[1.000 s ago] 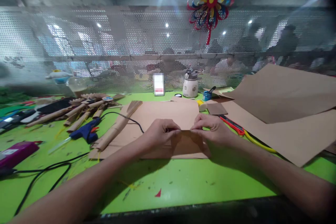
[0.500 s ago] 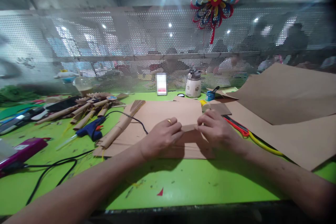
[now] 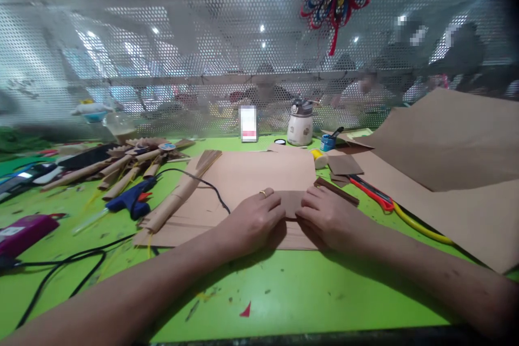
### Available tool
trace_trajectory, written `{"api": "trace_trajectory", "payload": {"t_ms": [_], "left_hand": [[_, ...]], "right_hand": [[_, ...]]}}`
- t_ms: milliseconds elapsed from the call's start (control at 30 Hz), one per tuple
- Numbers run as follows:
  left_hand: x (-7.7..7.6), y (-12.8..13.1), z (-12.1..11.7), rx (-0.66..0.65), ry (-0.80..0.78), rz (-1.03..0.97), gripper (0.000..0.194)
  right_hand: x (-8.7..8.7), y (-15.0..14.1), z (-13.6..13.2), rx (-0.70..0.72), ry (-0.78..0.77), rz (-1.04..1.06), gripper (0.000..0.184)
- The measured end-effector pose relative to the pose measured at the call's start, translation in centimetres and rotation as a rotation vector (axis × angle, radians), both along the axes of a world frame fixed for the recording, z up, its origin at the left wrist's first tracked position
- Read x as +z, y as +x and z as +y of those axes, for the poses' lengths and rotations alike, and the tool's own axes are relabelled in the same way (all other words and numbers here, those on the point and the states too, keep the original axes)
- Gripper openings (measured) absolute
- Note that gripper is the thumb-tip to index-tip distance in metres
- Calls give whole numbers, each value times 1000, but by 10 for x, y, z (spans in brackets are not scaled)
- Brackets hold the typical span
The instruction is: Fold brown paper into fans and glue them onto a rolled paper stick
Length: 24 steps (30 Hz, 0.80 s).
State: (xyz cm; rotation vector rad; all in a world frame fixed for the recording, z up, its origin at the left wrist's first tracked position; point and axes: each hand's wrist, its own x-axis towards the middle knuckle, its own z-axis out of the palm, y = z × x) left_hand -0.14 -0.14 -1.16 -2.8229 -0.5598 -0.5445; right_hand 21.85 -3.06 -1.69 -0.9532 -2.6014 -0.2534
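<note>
Between my two hands is a small brown paper piece [image 3: 292, 204], its broad face now in sight. My left hand [image 3: 255, 221], with a ring on one finger, pinches its left end. Its right end is in the closed fingers of my right hand [image 3: 334, 217]. Both hands are low over a stack of larger kraft paper sheets [image 3: 251, 173]. Beyond my right hand lies a darker brown strip [image 3: 343, 193], partly covered by the fingers. A rolled paper bundle [image 3: 174, 203] with a fanned end rests along the left side of the sheets.
Left are a blue glue gun [image 3: 132, 200], its black cord and several paper rolls [image 3: 121, 167]. A red cutter [image 3: 371, 193], yellow thread spool [image 3: 319, 158], blue paint jar [image 3: 327, 143] and white bottle [image 3: 300, 125] stand or lie right of centre. Large kraft sheets [image 3: 458, 140] cover the far right.
The small paper piece has tilted from a narrow edge-on look to showing its broad face. My hands sit slightly lower in view. The darker strip beyond my right hand now shows.
</note>
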Motion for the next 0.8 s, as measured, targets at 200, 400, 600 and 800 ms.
{"api": "trace_trajectory", "payload": {"t_ms": [200, 400, 600, 800], "left_hand": [[3, 0, 0, -21, 44, -1, 14], [1, 4, -3, -55, 114, 34, 17], [0, 7, -8, -85, 82, 22, 22], [-4, 10, -9, -38, -75, -124, 19]], "right_hand": [[-4, 2, 1, 45, 121, -32, 18], [-5, -3, -3, 92, 185, -59, 19], [-5, -7, -9, 77, 165, -50, 19], [-10, -9, -10, 82, 61, -13, 18]]}}
